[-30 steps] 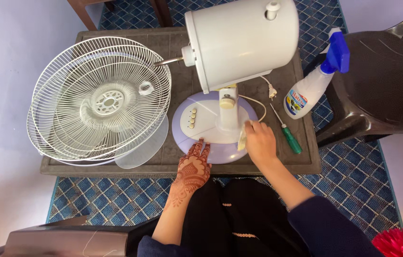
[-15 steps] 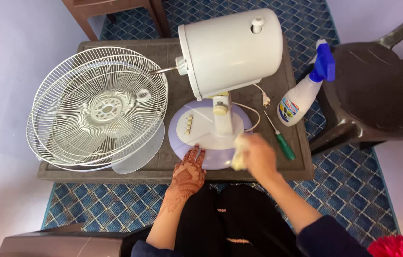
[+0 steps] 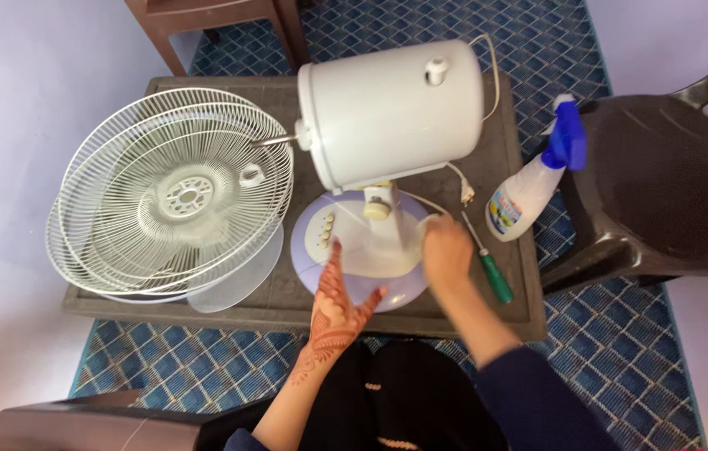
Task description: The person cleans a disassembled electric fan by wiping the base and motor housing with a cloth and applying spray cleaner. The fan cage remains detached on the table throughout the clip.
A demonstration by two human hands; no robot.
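Centrally on the low dark table point(image 3: 203, 311): a table fan with lilac round base point(image 3: 312, 276) and white motor housing point(image 3: 391, 113), guards off. Left hand point(image 3: 339, 301), hennaed, flat and spread on the base's near rim, gripping nothing. Right hand point(image 3: 447, 250) blurred against the base's right edge by the stem; grip impossible to tell. Just right of it, a green-handled screwdriver point(image 3: 490, 269), then a spray bottle point(image 3: 529, 188) at the table's right edge, close to a dark chair point(image 3: 671, 184). Stacked wire guards point(image 3: 174, 196) overhanging the left edge, filling that half; open tabletop only behind the housing.
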